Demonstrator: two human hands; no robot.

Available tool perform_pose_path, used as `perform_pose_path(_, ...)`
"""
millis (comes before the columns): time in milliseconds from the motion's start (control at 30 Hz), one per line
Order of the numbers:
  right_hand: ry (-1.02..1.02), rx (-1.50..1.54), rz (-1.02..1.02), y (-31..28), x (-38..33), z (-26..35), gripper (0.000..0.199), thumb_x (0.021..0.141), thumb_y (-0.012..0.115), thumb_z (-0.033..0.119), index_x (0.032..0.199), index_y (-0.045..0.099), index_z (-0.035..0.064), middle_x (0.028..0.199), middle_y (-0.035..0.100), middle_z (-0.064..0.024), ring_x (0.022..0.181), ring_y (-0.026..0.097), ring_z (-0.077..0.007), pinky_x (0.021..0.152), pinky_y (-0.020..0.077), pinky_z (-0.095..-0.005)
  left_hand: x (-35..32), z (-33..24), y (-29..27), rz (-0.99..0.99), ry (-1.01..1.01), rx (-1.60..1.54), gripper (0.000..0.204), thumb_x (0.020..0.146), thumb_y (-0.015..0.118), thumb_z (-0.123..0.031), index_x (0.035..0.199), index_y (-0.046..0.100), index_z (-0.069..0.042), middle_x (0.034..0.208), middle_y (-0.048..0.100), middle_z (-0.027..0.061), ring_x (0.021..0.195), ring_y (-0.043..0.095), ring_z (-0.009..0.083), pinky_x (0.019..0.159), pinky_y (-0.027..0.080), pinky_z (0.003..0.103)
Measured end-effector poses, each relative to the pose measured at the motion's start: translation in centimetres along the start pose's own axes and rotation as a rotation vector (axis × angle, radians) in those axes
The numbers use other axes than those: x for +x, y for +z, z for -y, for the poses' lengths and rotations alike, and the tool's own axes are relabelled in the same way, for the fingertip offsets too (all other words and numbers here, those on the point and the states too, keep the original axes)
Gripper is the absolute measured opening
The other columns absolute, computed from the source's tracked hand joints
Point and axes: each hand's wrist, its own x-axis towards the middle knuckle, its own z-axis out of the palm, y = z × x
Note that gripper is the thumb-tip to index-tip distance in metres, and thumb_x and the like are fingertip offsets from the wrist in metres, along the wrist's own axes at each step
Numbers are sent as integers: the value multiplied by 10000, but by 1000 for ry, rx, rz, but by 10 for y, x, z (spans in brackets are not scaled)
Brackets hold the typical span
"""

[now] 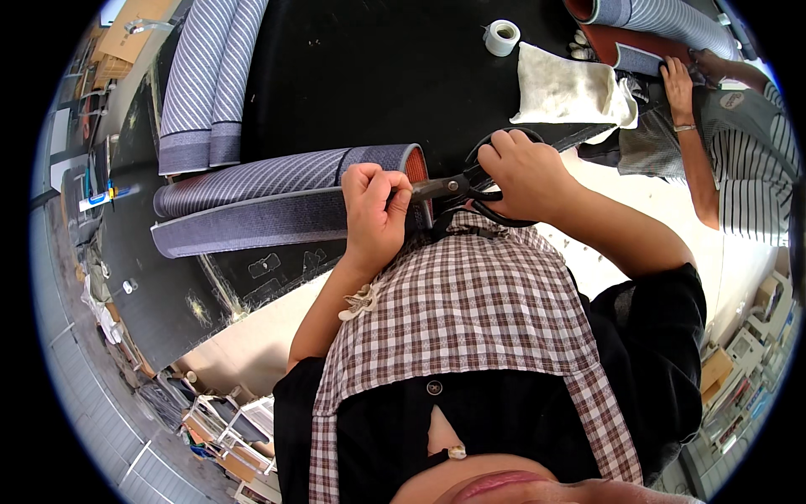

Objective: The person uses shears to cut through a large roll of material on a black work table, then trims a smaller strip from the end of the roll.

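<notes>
In the head view, grips steel scissors with black loop handles (453, 186) in the right hand (525, 172), with fingers curled around the loops and blades reaching left toward the other hand. Holds the left hand (375, 206) closed in a pinch at the right end of a blue-grey striped rolled mat with a reddish underside (252, 186); cannot tell the exact thing between the fingers. Has this mat lying along the near side of a wide black table (353, 67). Wears a brown-and-white checked apron (470, 294). Shows, at far left, two more blue-grey striped rolls (197, 67) side by side; at far right, a roll of white tape (502, 38), then a crumpled off-white cloth (562, 88), and beyond it a co-worker's hand (678, 88) touching another striped mat (642, 59)
</notes>
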Motion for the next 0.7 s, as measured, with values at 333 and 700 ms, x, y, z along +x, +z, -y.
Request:
perform_pose_path(333,-93,-8,-190,2,1,1,543,764,799,524,1033,621,86,998,570,-79,950,622,-248,696,568,-370,0,-4,2,23,-38,-64,58,884,704,-58,905,654,-78,973,475,68,945,455,250,868,392,362)
perform_pose_path(700,278,458,52,3,-34,-22,591,739,830,600,896,656,58,833,640,-113,794,661,-304,690,511,-424,-55,35,-117,230,-548,-916,76,925,643,-106,878,643,-46,953,548,40,905,547,175,783,489,314)
